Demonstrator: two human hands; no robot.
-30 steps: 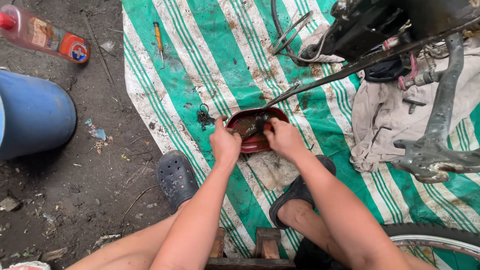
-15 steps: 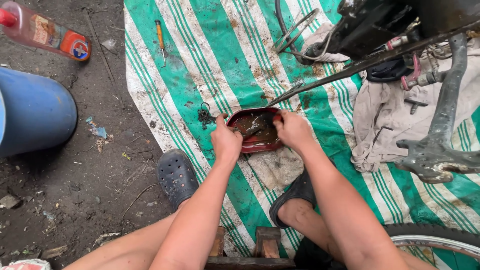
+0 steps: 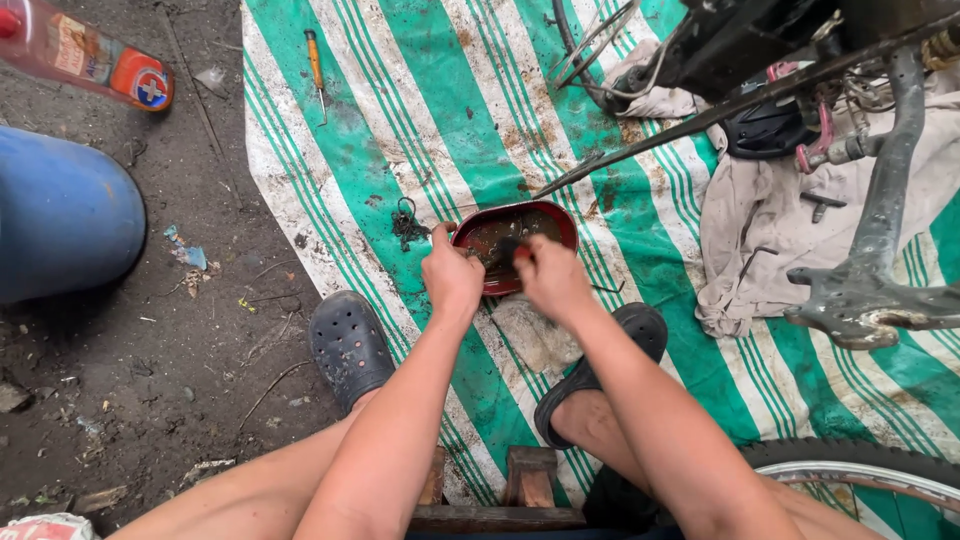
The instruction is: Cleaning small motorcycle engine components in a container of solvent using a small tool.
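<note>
Red tray (image 3: 560, 216) lies just under both hands' fingers (image 3: 520, 255).

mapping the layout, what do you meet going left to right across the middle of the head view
blue barrel → dark clog → left hand → red tray → right hand → dirty grey cloth → metal bike frame

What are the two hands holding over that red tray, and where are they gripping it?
The left hand grips the near-left rim of the red oval tray. The right hand pinches something small and dark over it; what it is cannot be told.
</note>
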